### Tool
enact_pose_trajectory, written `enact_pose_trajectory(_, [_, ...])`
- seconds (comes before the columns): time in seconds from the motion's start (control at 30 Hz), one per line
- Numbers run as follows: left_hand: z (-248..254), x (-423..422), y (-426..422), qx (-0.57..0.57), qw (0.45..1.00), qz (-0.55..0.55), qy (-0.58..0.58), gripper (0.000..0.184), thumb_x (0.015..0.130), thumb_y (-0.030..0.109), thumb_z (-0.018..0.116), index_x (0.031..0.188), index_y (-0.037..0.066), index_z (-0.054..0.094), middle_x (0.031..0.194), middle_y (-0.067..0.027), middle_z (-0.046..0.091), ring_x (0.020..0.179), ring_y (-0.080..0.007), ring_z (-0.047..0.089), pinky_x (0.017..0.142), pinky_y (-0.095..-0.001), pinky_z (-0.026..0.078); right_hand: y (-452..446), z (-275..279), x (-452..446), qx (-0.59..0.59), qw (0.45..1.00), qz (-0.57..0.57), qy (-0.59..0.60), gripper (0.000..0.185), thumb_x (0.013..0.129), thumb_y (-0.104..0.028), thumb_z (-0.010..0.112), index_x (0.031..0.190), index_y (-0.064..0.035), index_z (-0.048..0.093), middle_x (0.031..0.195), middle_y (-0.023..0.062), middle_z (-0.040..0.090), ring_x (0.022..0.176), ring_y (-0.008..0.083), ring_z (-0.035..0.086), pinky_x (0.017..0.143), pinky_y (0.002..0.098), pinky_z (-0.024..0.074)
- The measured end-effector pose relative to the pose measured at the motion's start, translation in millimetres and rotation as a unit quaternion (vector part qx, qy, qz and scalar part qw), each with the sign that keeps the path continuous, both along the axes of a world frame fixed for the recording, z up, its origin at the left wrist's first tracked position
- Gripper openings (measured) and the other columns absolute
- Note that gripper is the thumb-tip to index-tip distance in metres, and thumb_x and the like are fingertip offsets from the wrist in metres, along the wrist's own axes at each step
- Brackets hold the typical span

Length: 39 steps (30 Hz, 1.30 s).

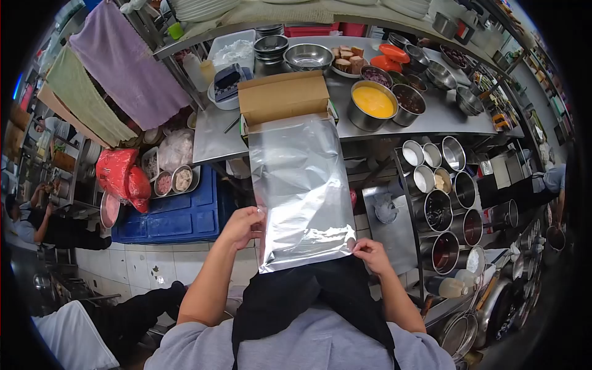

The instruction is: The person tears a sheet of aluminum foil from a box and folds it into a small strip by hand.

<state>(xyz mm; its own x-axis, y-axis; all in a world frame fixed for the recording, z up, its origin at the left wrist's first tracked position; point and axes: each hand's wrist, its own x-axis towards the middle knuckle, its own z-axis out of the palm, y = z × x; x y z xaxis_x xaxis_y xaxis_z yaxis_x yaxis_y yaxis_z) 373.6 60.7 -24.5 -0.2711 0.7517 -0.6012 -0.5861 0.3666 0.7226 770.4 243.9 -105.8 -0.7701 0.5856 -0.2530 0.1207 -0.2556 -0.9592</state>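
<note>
A wide sheet of shiny aluminium foil (302, 185) stretches from an open cardboard box (283, 95) on the steel table down to my waist. My left hand (243, 227) pinches the foil's left edge, a little above its lower corner. At the lower right corner, my right hand (372, 254) has its fingers closed on the foil. The foil hangs in front of the table edge, slightly creased, with its free end over my black apron (308, 296).
On the steel table (216, 132) stand a pot of yellow liquid (374, 102), metal bowls (308, 57) and a plate of brown chunks (348, 60). A blue chest (166, 213) is at left, a rack of pots (438, 209) at right. Other people work at both sides.
</note>
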Motion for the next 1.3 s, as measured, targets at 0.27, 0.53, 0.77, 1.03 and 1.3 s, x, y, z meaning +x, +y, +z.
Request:
enact_pose_trajectory(0.27, [-63.4, 1.1, -10.1, -0.109, 0.982, 0.027, 0.153, 0.009, 0.094, 0.011, 0.065, 0.089, 0.005, 0.061, 0.081, -0.0027, 0.064, 0.067, -0.0123, 0.059, 0.061, -0.0305, 0.052, 7.4, -95.5, -44.6, -0.218, 0.969, -0.114, 0.023, 0.026, 0.093, -0.013, 0.068, 0.116, -0.01, 0.057, 0.094, 0.0042, 0.065, 0.084, 0.0143, 0.064, 0.068, 0.0297, 0.0554])
enact_pose_trajectory(0.53, [-107.8, -15.1, -3.0, -0.165, 0.927, -0.012, 0.338, 0.012, 0.091, 0.009, 0.069, 0.086, 0.001, 0.062, 0.073, -0.0028, 0.061, 0.062, -0.0099, 0.054, 0.056, -0.0276, 0.045, 36.5, -130.0, -107.1, -0.2, 0.969, 0.037, -0.137, 0.023, 0.09, -0.01, 0.071, 0.111, -0.0078, 0.063, 0.103, 0.0029, 0.065, 0.1, 0.0136, 0.062, 0.077, 0.0334, 0.0532])
enact_pose_trajectory(0.77, [-66.4, -17.3, 6.0, -0.196, 0.813, -0.039, 0.547, 0.013, 0.089, 0.011, 0.07, 0.089, -0.001, 0.063, 0.075, -0.0132, 0.068, 0.068, -0.0202, 0.065, 0.065, -0.0347, 0.05, 32.4, -166.7, -137.3, -0.141, 0.984, 0.055, -0.09, 0.016, 0.085, -0.012, 0.076, 0.093, 0.0012, 0.073, 0.091, 0.0079, 0.072, 0.088, 0.0164, 0.068, 0.075, 0.0328, 0.0524])
enact_pose_trajectory(1.03, [-78.5, -79.3, -31.0, -0.341, 0.702, -0.096, 0.618, 0.019, 0.084, 0.016, 0.072, 0.088, 0.001, 0.061, 0.086, -0.0252, 0.067, 0.089, -0.0456, 0.065, 0.075, -0.0518, 0.05, -4.4, -190.5, -197.7, -0.078, 0.889, 0.38, -0.244, 0.019, 0.081, -0.019, 0.079, 0.095, -0.0071, 0.079, 0.078, 0.0055, 0.072, 0.064, 0.0124, 0.062, 0.061, 0.0318, 0.0499])
enact_pose_trajectory(1.3, [-97.6, -93.8, -74.9, -0.419, 0.679, -0.169, 0.579, 0.02, 0.087, 0.021, 0.069, 0.09, 0.003, 0.063, 0.092, -0.0217, 0.07, 0.092, -0.0417, 0.067, 0.077, -0.0503, 0.052, 61.7, -216.1, -191.3, -0.062, 0.96, 0.204, -0.182, 0.043, 0.084, -0.013, 0.076, 0.124, -0.0022, 0.065, 0.106, 0.0107, 0.071, 0.094, 0.018, 0.067, 0.086, 0.0311, 0.0529])
